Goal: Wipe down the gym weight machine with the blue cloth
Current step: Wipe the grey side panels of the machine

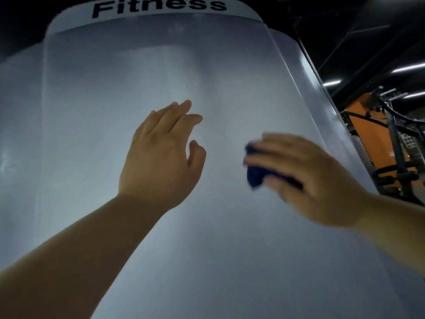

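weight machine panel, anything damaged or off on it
Nothing stands out. The weight machine panel looks smooth and unbroken, with only a tiny dark speck above the left hand. The right hand grips the bunched blue cloth; both look blurred.

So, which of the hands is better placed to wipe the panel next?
Right. The right hand holds the blue cloth close to the machine's white panel; the left hand is open and holds nothing.
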`<move>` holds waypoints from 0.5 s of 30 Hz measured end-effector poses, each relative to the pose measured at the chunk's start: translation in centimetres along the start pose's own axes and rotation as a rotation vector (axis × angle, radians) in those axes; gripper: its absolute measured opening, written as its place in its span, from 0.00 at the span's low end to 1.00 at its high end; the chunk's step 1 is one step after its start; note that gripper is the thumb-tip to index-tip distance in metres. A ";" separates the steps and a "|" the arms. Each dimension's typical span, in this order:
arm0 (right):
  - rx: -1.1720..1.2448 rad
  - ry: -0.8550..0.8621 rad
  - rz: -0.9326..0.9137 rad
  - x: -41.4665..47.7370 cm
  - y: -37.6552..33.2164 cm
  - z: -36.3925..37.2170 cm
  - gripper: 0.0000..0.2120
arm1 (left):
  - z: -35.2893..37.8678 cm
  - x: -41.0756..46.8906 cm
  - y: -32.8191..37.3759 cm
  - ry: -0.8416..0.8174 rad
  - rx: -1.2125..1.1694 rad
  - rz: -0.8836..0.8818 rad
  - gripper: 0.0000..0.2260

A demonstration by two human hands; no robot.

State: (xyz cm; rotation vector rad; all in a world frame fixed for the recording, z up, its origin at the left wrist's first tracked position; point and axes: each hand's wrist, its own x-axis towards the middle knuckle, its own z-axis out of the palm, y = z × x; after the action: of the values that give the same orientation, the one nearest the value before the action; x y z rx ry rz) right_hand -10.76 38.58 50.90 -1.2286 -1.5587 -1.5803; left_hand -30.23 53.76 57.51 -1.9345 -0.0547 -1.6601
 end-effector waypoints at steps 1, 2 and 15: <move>0.024 0.098 0.146 0.6 1.2 -0.2 0.18 | -0.1 0.0 0.0 -0.006 0.000 0.010 0.20; 0.062 0.206 0.309 1.1 2.1 -0.3 0.18 | -0.1 -0.1 0.1 -0.017 0.006 0.017 0.20; 0.106 0.130 0.312 -2.0 2.6 -0.3 0.19 | -0.8 0.0 1.7 -0.200 0.063 0.258 0.19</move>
State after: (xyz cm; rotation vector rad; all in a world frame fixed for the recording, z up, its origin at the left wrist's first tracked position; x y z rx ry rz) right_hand -7.74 37.54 50.26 -1.2175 -1.2817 -1.3319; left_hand -30.32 52.01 56.87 -1.9619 0.0620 -1.2814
